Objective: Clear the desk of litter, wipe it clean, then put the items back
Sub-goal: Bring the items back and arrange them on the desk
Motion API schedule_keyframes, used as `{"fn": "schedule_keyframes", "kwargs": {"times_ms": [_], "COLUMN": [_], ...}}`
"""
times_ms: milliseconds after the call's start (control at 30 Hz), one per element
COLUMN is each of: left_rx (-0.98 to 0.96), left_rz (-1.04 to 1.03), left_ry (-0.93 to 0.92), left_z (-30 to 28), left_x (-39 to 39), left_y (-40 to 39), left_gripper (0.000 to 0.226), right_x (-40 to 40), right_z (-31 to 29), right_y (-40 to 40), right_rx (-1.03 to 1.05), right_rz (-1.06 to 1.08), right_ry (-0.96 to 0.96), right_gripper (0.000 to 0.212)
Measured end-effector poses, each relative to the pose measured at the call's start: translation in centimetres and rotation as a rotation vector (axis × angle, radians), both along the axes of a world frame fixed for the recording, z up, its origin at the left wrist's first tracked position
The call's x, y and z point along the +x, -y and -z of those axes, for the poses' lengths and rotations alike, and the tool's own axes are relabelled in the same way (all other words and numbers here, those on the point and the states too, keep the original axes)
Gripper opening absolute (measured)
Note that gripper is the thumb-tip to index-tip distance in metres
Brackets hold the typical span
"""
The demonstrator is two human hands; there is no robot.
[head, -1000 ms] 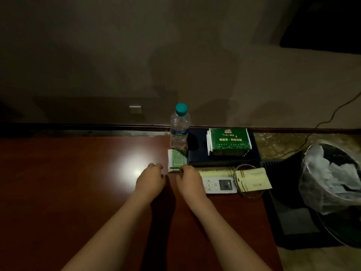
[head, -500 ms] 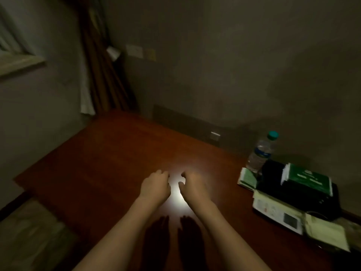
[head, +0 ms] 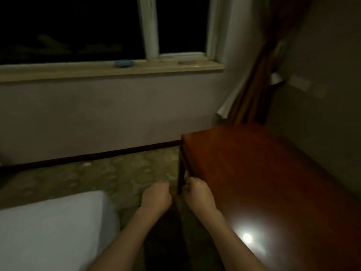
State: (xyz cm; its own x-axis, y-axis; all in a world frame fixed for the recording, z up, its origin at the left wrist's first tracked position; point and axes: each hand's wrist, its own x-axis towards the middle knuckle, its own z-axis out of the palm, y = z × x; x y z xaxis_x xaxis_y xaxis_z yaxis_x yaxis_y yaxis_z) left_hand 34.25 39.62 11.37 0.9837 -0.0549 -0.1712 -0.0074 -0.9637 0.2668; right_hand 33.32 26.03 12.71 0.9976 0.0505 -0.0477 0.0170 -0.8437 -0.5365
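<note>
Now both hands hang off the desk's (head: 273,173) near corner, left hand (head: 156,197) and right hand (head: 199,194) side by side. Fingers loosely curled, holding nothing. A blue thing (head: 124,63) sits on the windowsill (head: 78,70) beyond the desk.

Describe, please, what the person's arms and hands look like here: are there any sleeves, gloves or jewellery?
Both forearms are bare as far as the frame shows, with no sleeve in view. The left hand and right hand wear no gloves, and no watch, ring or bracelet is visible, though the picture is dim and slightly blurred.
</note>
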Motion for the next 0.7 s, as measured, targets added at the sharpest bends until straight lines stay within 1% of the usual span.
{"fn": "schedule_keyframes", "kwargs": {"times_ms": [167, 233, 333, 433, 567, 700], "left_rx": [-0.091, -0.096, -0.073, -0.055, -0.050, -0.117], "left_rz": [-0.351, -0.459, -0.628, -0.840, -1.169, -1.433], "left_ry": [-0.005, -0.024, -0.041, -0.063, -0.067, -0.110], "left_z": [1.2, 1.7, 2.4, 2.9, 2.9, 3.8], "left_x": [-4.0, -5.9, -8.8, -11.5, -15.4, -20.4], "left_y": [-11.9, -15.5, -19.9, -24.0, -28.2, -28.6], "left_gripper": [0.023, 0.025, 0.030, 0.030, 0.032, 0.032], "right_x": [0.4, 0.7, 1.2, 1.0, -0.6, -3.7], "right_z": [-0.8, -0.6, 0.4, 1.7, 3.2, 4.4], "right_y": [-12.8, -17.0, -22.9, -28.5, -35.2, -39.7], "right_rx": [-0.013, -0.012, -0.011, -0.012, -0.052, -0.082], "right_rz": [-0.259, -0.377, -0.576, -0.773, -1.054, -1.281], "right_ry": [-0.018, -0.054, -0.079, -0.112, -0.093, -0.129], "right_gripper": [0.011, 0.009, 0.014, 0.031, 0.037, 0.037]}}
